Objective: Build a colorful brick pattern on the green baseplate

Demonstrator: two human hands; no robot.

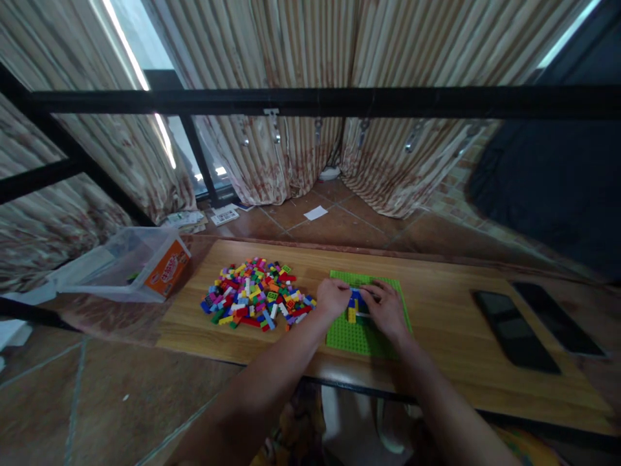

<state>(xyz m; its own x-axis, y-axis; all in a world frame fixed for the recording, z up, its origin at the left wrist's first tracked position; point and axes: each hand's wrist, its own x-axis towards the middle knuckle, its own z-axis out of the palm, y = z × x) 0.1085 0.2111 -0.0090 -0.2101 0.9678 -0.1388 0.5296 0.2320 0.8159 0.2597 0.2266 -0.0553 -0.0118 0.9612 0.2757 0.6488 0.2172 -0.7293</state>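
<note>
The left hand (334, 296) and right hand (387, 305), fingers drawn narrow, flank blue bricks (356, 299) on the green baseplate (345, 338) near the desk (446, 317) front edge, presumably for steadiness; their grip I cannot tell.

1. Beneath the hands (334, 296), the baseplate (347, 338) is studded, matt plastic.
2. Left of them, the loose bricks (255, 291) look hard, smooth plastic.
3. Below both, the surface (449, 323) shows smooth wood grain, faintly glossy.
4. Farther left, the bin (116, 285) is clear, shiny plastic.
5. Well right, the dark slab (517, 331) looks smooth, glassy.
6. Beyond the hands, the curtains (310, 52) are pleated, matt cloth.
</note>
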